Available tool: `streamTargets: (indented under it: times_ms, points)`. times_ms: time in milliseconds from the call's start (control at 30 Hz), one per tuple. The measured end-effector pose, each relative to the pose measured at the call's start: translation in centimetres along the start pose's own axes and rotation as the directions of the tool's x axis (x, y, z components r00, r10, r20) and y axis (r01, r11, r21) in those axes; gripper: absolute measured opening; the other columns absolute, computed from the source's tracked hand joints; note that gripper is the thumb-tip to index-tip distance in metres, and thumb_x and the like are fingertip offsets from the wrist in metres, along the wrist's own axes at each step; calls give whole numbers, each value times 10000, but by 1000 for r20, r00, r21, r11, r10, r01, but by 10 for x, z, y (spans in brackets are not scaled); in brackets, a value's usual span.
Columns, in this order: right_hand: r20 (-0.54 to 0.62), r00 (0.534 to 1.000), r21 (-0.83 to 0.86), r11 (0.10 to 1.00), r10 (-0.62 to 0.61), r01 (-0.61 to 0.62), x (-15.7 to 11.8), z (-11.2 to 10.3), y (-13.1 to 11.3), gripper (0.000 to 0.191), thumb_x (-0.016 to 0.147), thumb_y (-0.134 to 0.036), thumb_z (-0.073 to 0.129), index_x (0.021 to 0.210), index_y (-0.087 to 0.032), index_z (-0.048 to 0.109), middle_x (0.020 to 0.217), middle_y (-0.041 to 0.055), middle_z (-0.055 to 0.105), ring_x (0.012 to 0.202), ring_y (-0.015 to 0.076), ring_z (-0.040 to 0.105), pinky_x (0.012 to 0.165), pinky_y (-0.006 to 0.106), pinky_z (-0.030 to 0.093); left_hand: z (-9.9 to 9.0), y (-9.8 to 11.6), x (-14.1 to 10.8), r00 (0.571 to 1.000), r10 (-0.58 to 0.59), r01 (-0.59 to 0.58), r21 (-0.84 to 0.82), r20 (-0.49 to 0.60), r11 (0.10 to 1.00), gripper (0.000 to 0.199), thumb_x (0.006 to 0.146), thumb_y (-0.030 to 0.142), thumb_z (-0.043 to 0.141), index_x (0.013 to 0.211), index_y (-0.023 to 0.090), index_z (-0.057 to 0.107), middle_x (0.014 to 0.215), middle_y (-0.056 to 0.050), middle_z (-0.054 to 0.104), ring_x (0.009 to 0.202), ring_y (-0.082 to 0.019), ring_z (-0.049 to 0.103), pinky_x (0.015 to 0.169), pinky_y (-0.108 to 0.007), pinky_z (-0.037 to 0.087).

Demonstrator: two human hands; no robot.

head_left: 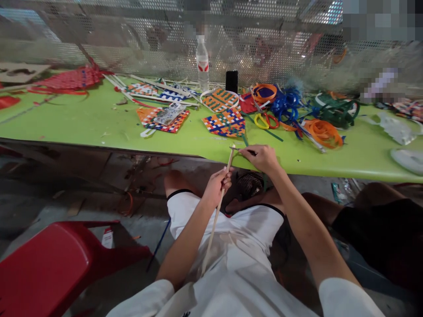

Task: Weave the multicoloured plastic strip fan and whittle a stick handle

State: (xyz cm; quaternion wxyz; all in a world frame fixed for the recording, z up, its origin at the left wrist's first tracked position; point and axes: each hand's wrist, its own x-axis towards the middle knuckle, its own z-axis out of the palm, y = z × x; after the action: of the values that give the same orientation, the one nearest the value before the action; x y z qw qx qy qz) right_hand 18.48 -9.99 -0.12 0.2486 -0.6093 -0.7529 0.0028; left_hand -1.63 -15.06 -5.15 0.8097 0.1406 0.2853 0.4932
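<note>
A long pale strip (214,226), like split bamboo or cane, slants up from my lap to the table's front edge. My left hand (216,186) is closed around it near its upper end. In my right hand (263,157) is pinched a small thin knife (235,149) with a dark handle; its blade lies across the strip's tip. Just beyond, on the table, are a woven multicolour piece (225,122) and an orange-green woven piece with a pale rim (220,100).
The green table (62,116) carries scissors (266,121), orange strip coils (324,133), blue strips (287,103), a water bottle (202,64) and a phone (231,81). A perforated metal screen stands behind. A red stool (49,264) is at lower left. Another person's leg (373,229) is at right.
</note>
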Motion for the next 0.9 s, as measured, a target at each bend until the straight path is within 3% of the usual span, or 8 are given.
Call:
streamTargets:
  times_ms: [333,567,700,900]
  points:
    - [-77,989,-124,983,127,-136,4,6,-1,584,1033,-643,420,923,-239,827,874,79,794,738,208,662,606,303,274,0,0,-3,1000,0,0,10,1,1000,169,856,170,799,897,17,740,667,19,525,473,13,349,386,-97,236]
    - [4,1000,5,1000,11,-11,-1,0,0,480,1004,-615,522,926,-257,831,913,43,807,824,197,712,629,284,337,-6,-4,-1,1000,23,-23,30,4,999,277,779,227,883,915,26,750,706,4,551,510,-1,406,404,-102,279]
    - [-11,999,5,1000,30,-30,-1,1,-2,462,981,-639,552,952,-278,840,937,40,814,829,203,722,635,282,356,-4,-6,1,998,51,-52,33,23,998,371,708,270,939,924,31,755,715,8,554,520,-9,431,407,-109,296]
    - [-68,993,-75,992,101,-106,4,4,-3,466,1003,-617,526,939,-275,835,927,51,814,812,220,721,611,291,315,-2,-6,-3,996,81,-78,79,-35,994,387,683,292,953,889,25,762,672,14,545,501,-5,405,393,-112,262]
